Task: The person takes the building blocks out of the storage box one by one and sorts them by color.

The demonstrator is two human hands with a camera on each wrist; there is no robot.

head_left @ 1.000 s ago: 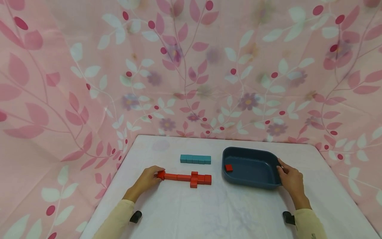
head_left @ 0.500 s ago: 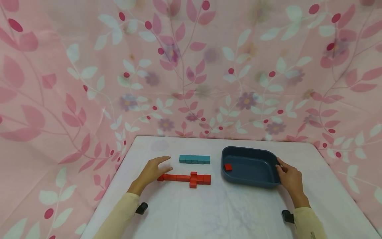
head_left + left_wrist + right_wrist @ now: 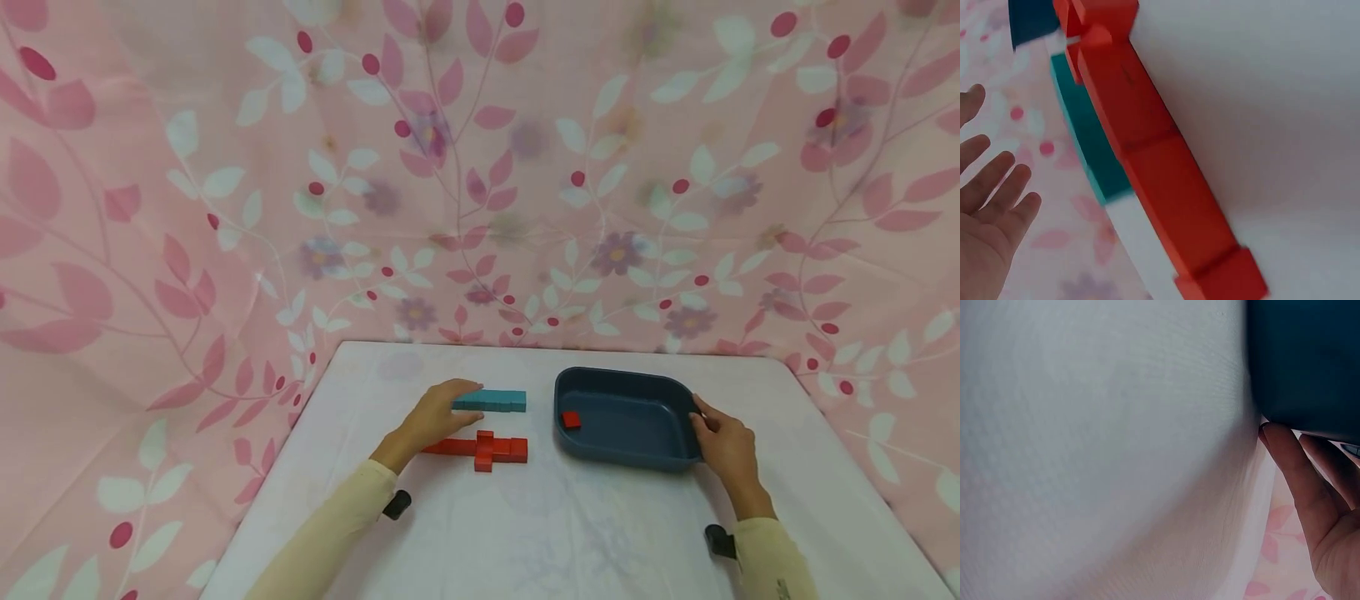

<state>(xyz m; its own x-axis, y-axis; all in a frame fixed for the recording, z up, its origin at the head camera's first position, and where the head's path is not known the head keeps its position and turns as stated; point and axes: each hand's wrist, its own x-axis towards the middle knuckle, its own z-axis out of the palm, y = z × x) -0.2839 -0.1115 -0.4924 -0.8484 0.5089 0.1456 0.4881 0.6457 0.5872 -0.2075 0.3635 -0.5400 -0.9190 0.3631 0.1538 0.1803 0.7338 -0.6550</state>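
My left hand (image 3: 437, 414) hovers over the red row, its fingers stretched toward the left end of a row of teal blocks (image 3: 498, 401). In the left wrist view its fingers are spread and hold nothing. Red blocks (image 3: 459, 447) form a long row with a short crosspiece; the hand hides its left end in the head view. With my right hand (image 3: 727, 446) I pinch the right rim of a deep dark blue tray (image 3: 626, 457). One small red block (image 3: 572, 420) lies inside the tray at its left.
A white cloth (image 3: 570, 542) covers the table. Behind it and at the sides hangs a pink floral curtain (image 3: 480, 250). Dark wrist mounts (image 3: 397, 504) stick out from the cream sleeves (image 3: 330, 533).
My left hand let go of the left end of the red row, opened, and moved right and up toward the teal row. The right hand keeps its hold on the tray.
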